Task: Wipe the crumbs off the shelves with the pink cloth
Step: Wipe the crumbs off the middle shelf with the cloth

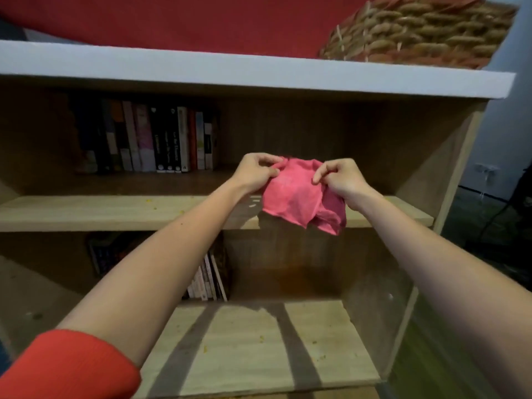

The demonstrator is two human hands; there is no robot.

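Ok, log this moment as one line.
phase: pre-wipe | left hand: pinches pink cloth | right hand: pinches it | cloth: held before middle shelf | crumbs: on middle shelf, lower shelf

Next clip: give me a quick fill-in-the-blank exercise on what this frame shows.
1. The left hand and right hand hold a cloth coloured ____.
2. The upright books stand at the ____ end of the middle shelf.
3. The woven basket sits on the ____ board.
Missing words: pink; left; top.
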